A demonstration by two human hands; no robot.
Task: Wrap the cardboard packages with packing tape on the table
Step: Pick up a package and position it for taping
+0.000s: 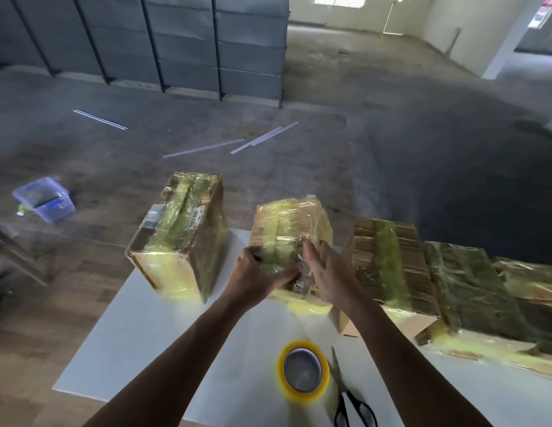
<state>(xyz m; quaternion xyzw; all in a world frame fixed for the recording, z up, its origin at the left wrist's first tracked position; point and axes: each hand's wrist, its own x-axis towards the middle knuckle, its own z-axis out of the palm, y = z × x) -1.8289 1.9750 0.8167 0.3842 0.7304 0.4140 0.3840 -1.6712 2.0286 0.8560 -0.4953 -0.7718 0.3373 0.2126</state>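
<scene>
Shoving could tip the middle package [291, 223] off the far edge of the table [151, 334]. My left hand [256, 272] grips it; my right hand [327, 269] presses, fingers straight.

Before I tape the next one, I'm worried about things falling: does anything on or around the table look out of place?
The left box stands at the far left corner of the table, its base seemingly at the very edge, so it could tip. Also, white strips lie scattered on the floor.
</scene>
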